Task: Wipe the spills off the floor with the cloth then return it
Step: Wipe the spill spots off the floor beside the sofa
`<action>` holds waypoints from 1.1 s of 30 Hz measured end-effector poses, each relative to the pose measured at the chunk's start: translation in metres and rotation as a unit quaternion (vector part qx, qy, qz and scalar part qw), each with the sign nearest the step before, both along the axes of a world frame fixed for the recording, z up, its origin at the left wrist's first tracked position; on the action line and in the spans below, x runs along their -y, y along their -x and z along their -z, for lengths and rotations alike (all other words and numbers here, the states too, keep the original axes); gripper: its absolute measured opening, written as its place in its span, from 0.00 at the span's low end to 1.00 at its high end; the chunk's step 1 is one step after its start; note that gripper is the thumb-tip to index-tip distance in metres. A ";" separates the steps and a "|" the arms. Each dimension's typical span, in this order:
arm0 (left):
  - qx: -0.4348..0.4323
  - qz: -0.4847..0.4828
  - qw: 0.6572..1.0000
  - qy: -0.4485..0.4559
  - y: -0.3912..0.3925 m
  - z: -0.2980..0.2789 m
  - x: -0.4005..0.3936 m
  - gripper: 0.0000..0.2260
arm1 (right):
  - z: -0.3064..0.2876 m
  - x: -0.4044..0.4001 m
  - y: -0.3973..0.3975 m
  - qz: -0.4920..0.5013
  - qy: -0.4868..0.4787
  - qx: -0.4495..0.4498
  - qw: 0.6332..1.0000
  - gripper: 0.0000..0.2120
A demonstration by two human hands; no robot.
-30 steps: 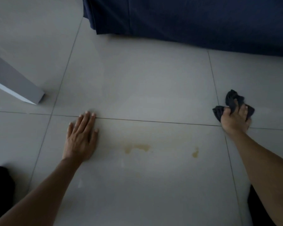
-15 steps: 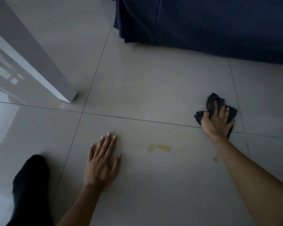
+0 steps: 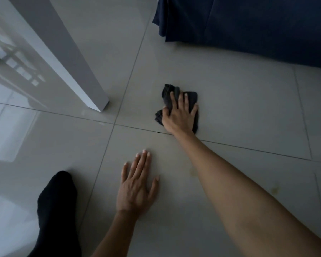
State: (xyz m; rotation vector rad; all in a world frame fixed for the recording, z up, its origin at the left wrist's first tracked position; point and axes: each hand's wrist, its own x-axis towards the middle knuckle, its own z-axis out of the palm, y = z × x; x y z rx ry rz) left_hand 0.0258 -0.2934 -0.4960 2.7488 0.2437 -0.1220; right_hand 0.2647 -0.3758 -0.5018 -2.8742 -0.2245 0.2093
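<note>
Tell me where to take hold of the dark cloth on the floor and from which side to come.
Grip the cloth at its raised, crumpled bunch on the far-left end, coming down from above. The rest lies flat on the tile under the right hand, offering little to pinch, while the bunched folds stand up enough for the fingers to close round.

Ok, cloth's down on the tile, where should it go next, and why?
Probably drag the crumpled dark grey cloth, pressed under the right hand, back toward the person: yellowish stains and show beside the right forearm, nearer than the cloth. The left hand lies flat on the tile.
</note>
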 end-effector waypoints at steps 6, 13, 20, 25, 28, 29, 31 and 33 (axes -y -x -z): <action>-0.003 -0.005 1.000 0.000 -0.001 0.000 0.001 0.30 | -0.004 -0.069 0.026 -0.116 -0.033 0.016 0.993 0.30; -0.011 -0.005 1.000 -0.014 -0.002 0.001 0.000 0.31 | -0.004 -0.043 0.029 -0.286 -0.004 0.002 0.958 0.28; -0.004 0.003 0.999 -0.038 -0.001 0.003 -0.002 0.31 | -0.004 0.060 0.037 -0.229 -0.010 0.007 0.973 0.27; 0.005 0.004 0.999 -0.047 0.000 0.002 0.000 0.31 | -0.003 0.152 0.035 -0.133 0.002 0.002 0.991 0.26; 0.011 0.001 0.999 -0.051 0.000 0.002 0.001 0.31 | -0.003 0.205 0.034 -0.073 0.012 -0.002 0.997 0.26; 0.012 0.000 0.999 -0.050 0.000 0.002 0.002 0.31 | -0.003 0.222 0.035 -0.053 0.017 -0.003 0.998 0.26; 0.015 -0.001 0.999 -0.051 0.000 0.001 0.003 0.32 | -0.003 0.258 0.038 -0.009 0.021 -0.005 1.000 0.27; 0.016 0.002 0.998 -0.052 0.001 0.001 0.003 0.32 | -0.004 0.294 0.041 0.034 0.023 -0.012 0.999 0.27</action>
